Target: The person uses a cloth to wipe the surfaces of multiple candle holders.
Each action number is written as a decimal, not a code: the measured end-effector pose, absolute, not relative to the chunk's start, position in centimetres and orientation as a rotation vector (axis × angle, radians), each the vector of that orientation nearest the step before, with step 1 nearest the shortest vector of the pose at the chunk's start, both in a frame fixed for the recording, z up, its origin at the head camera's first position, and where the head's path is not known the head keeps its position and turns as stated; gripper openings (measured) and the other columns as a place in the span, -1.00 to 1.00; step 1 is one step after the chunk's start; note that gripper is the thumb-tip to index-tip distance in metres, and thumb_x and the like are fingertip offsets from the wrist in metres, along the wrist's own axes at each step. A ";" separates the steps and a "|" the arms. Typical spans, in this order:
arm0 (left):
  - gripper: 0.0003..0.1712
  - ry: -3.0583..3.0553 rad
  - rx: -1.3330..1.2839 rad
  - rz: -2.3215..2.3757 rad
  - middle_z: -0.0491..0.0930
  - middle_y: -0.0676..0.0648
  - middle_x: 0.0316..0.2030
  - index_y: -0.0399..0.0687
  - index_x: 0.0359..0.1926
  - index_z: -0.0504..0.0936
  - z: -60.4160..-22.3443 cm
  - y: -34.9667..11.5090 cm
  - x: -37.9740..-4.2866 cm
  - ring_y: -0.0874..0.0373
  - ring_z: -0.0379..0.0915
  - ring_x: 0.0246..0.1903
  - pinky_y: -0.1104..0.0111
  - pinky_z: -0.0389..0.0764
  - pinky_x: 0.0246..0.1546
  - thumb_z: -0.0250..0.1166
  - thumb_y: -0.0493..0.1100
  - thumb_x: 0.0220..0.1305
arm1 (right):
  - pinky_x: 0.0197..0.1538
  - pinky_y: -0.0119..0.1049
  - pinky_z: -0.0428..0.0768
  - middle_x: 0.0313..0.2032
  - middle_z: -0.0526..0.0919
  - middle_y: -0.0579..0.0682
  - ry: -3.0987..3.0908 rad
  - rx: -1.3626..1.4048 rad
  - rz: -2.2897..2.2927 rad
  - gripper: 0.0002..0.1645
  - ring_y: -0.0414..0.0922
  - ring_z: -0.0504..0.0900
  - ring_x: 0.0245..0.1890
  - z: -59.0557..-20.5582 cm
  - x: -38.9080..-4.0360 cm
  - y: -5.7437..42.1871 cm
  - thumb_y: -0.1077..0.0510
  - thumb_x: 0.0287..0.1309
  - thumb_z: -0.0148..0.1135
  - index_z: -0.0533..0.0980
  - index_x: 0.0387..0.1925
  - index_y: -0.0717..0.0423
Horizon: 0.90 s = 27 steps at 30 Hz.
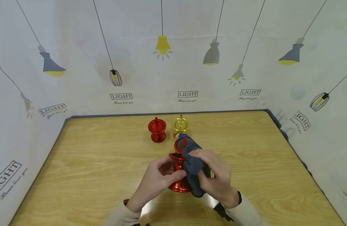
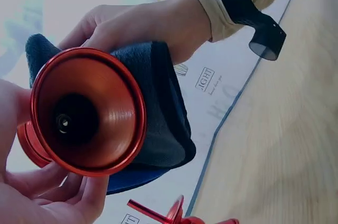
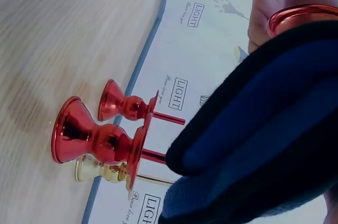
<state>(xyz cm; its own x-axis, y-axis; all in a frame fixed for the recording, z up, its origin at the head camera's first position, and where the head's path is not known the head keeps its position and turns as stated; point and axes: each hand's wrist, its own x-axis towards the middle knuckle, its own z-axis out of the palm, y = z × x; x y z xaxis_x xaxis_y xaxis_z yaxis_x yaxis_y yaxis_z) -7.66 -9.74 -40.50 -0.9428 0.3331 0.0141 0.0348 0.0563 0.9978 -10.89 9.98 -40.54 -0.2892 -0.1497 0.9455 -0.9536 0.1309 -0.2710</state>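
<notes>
A glossy red candle holder (image 1: 179,185) is tilted in my left hand (image 1: 159,177), whose thumb and fingers grip its waist. Its hollow base (image 2: 113,113) faces the camera in the left wrist view. My right hand (image 1: 216,175) pinches a dark grey-blue cloth (image 1: 194,164) with black edging and holds it against the holder's right side. Bunched folds hide much of the holder's dish and spike in the head view. The cloth (image 3: 259,129) also covers much of the right wrist view.
Behind the hands, a red candle holder (image 1: 157,130) stands on the wooden table (image 1: 105,147), with a gold one (image 1: 180,124) beside it. Another red holder (image 3: 105,138) stands nearer, mostly covered by the cloth from above. A lamp-patterned sheet (image 1: 139,62) surrounds the table's far and side edges.
</notes>
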 end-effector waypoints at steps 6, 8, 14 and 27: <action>-0.54 1.963 0.395 2.110 0.72 -0.09 -0.12 -0.27 0.08 0.66 -40.5 -9.9 -7.5 0.19 0.68 -0.21 0.39 0.68 -0.10 0.43 -0.04 0.30 | 0.13 -0.35 0.63 -0.21 0.72 0.26 -1.574 1.109 1.354 -0.70 0.02 0.72 -0.16 -40.8 -10.6 10.0 0.24 0.34 0.29 0.58 -0.17 0.53; -0.54 1.737 0.437 2.181 0.72 -0.01 -0.11 -0.25 0.11 0.64 -40.9 -10.2 -7.6 0.22 0.66 -0.16 0.39 0.66 -0.05 0.37 -0.01 0.36 | 0.11 -0.35 0.64 -0.19 0.72 0.27 -1.551 1.115 1.482 -0.71 -0.02 0.72 -0.12 -41.1 -10.5 10.0 0.28 0.32 0.30 0.57 -0.15 0.55; -0.70 1.085 0.468 2.229 0.74 0.08 -0.10 0.02 0.08 0.67 -41.5 -10.3 -7.6 0.25 0.67 -0.12 0.33 0.66 0.01 0.16 -0.01 0.48 | 0.03 -0.35 0.67 -0.13 0.73 0.24 -1.529 1.056 1.760 -0.74 -0.09 0.73 -0.09 -41.8 -10.2 9.9 0.41 0.23 0.32 0.56 -0.09 0.53; -0.40 1.916 0.275 2.052 0.72 -0.15 -0.08 -0.35 0.15 0.60 -39.7 -10.0 -7.0 0.14 0.70 -0.15 0.38 0.68 -0.05 0.42 0.04 0.29 | 0.13 -0.36 0.63 -0.18 0.73 0.25 -1.630 1.076 1.450 -0.70 -0.02 0.73 -0.10 -41.3 -10.6 10.0 0.23 0.33 0.30 0.59 -0.12 0.48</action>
<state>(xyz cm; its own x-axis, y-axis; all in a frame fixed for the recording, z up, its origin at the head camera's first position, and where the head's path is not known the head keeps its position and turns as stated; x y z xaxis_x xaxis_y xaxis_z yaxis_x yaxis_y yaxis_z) -7.01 -9.96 -39.70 -0.9305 0.3585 -0.0757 -0.0999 -0.0495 0.9938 -10.57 9.97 -41.34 -0.4147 -0.1329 0.9002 -0.9096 0.0312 -0.4144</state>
